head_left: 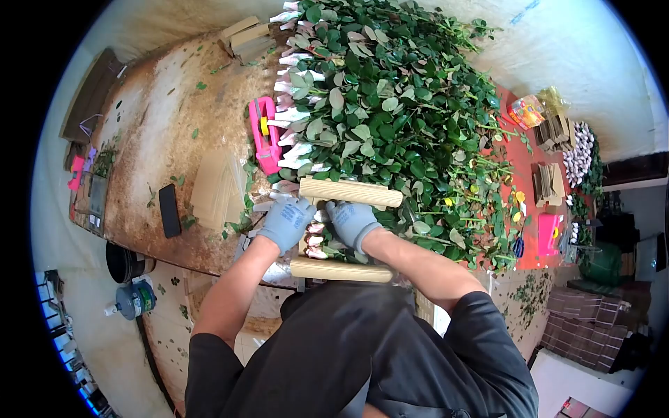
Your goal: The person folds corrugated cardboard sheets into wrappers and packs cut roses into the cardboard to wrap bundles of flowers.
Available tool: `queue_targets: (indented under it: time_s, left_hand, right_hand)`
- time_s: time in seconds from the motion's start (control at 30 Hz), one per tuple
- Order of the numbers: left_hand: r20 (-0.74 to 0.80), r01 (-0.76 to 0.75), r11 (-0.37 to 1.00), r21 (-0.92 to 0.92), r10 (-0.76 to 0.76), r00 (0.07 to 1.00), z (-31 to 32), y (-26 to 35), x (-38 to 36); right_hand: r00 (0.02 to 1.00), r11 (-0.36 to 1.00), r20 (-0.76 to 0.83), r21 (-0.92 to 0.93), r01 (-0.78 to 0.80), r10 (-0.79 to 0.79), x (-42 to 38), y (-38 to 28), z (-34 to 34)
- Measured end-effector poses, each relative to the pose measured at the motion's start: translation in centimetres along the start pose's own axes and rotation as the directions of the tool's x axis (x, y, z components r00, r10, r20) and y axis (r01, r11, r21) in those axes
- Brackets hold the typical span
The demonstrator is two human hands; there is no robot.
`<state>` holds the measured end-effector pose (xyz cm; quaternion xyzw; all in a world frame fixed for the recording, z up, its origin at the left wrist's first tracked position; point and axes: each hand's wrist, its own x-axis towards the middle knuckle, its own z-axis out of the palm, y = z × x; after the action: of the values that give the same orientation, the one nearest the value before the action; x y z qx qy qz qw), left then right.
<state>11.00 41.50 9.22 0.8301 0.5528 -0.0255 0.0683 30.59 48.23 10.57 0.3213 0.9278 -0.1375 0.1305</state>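
Observation:
My left hand [287, 221], in a grey glove, has its fingers curled together near the left end of a piece of corrugated cardboard [352, 193]. My right hand [352, 221], gloved alike, bends its fingers just below that cardboard. What the fingertips of either hand hold is hidden. Between the hands lies a short row of pale pink wrapped flower heads [316, 240]. A second corrugated cardboard strip [341, 269] is nearest my body, below the row. Beyond my hands is a large pile of leafy rose stems [404, 104], their wrapped heads pointing left.
A pink tape dispenser [265, 136] stands left of the pile. A black phone [169, 210] and flat cardboard [218, 188] lie on the stained table [150, 132]. At right are folded cardboard pieces [548, 184], a pink object [548, 235] and dark-handled scissors [518, 246].

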Motion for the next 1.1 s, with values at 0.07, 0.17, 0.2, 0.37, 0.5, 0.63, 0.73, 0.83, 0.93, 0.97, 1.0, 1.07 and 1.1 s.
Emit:
queue_targets:
  time_s: [0.07, 0.17, 0.2, 0.37, 0.5, 0.63, 0.73, 0.83, 0.93, 0.97, 1.0, 1.07, 1.1]
  left_hand:
    - [-0.030, -0.012, 0.999, -0.044, 0.011, 0.999, 0.1, -0.3, -0.2]
    - [-0.095, -0.027, 0.995, -0.099, 0.017, 0.995, -0.1, -0.3, -0.7]
    - [-0.131, -0.025, 0.994, -0.109, 0.010, 0.991, -0.3, -0.2, -0.7]
    - [-0.128, -0.029, 0.995, -0.092, 0.017, 0.992, -0.9, -0.3, -0.7]
    - [-0.219, -0.005, 0.998, -0.066, -0.009, 0.976, -1.7, -1.4, -1.3]
    - [0.179, 0.332, 0.938, 0.094, -0.344, 0.922, -3.5, -6.3, -4.6]
    - [0.321, 0.332, 0.916, 0.226, -0.391, 0.862, -5.4, -5.2, -6.1]
    - [0.243, 0.190, 0.981, 0.046, -0.196, 0.950, -8.3, 0.4, -5.1]
    - [0.215, 0.058, 0.962, -0.268, 0.001, 0.977, -6.7, 2.7, -4.2]
    - [0.131, -0.031, 0.900, -0.435, 0.098, 0.986, -5.4, 3.1, -4.0]
    - [0.127, -0.045, 0.902, -0.430, 0.110, 0.986, -4.6, 3.3, -3.9]
    - [0.082, -0.034, 0.931, -0.363, 0.068, 0.994, -3.4, 3.2, -3.4]
    - [0.056, -0.083, 0.944, -0.319, 0.106, 0.993, -3.1, 3.0, -3.2]
  right_hand:
    - [1.000, 1.000, 0.027, 0.026, -0.002, 0.001, 0.2, 0.0, -0.4]
    - [1.000, 1.000, 0.016, 0.003, -0.018, 0.018, 0.6, 0.1, 0.1]
    - [1.000, 1.000, -0.024, 0.015, -0.012, 0.012, 0.7, 0.1, 0.3]
    - [0.996, 0.999, -0.084, -0.048, 0.010, -0.014, 0.6, 0.3, 0.5]
    - [0.998, 1.000, -0.056, -0.011, -0.003, 0.002, 0.7, 0.4, 0.4]
    - [0.999, 0.999, 0.016, -0.023, 0.041, -0.041, 0.2, 0.1, -0.2]
    - [0.997, 0.995, 0.023, -0.064, 0.071, -0.070, -0.1, -0.6, -0.5]
    - [0.996, 0.997, 0.046, 0.016, 0.080, -0.081, 0.0, -0.8, -0.2]
    - [0.997, 0.997, 0.056, 0.055, 0.054, -0.057, -0.5, -1.0, -1.2]
    - [0.998, 0.998, 0.053, 0.055, 0.044, -0.047, -0.6, -0.9, -1.1]
    - [0.998, 0.998, -0.002, 0.038, 0.055, -0.055, -0.7, -0.8, -0.6]
    - [0.990, 0.998, -0.134, 0.021, 0.055, -0.052, -0.4, -0.4, 1.1]
    - [0.981, 0.997, -0.179, 0.017, 0.073, -0.069, -0.3, -0.2, 1.3]
